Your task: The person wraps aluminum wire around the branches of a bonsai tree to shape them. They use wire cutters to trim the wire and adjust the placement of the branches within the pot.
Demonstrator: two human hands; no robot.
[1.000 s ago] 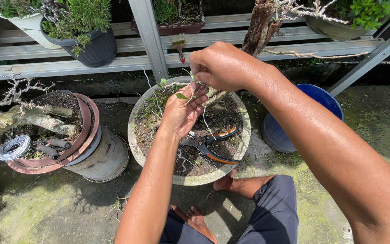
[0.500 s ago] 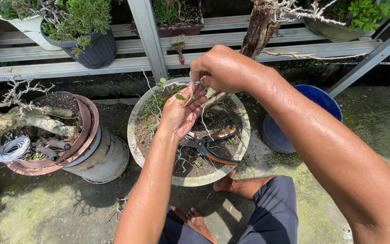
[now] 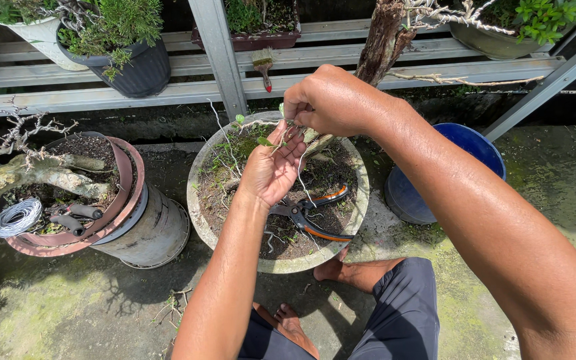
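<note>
Fingers [image 3: 299, 113] of both hands pinch thin wire [image 3: 299, 175].

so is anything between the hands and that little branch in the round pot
Nothing visible is. The left hand and right hand are both already on the thin branch over the round pot. The cutters lie lower on the soil, clear of it.

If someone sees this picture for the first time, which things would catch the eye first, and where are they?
First come the two hands in the centre: the left hand and the right hand meet over a small plant in a round grey pot. Just below them, orange-handled pruning shears lie on the soil. At the left, a gnarled bare trunk rests in a reddish pot beside a coil of wire.
</note>
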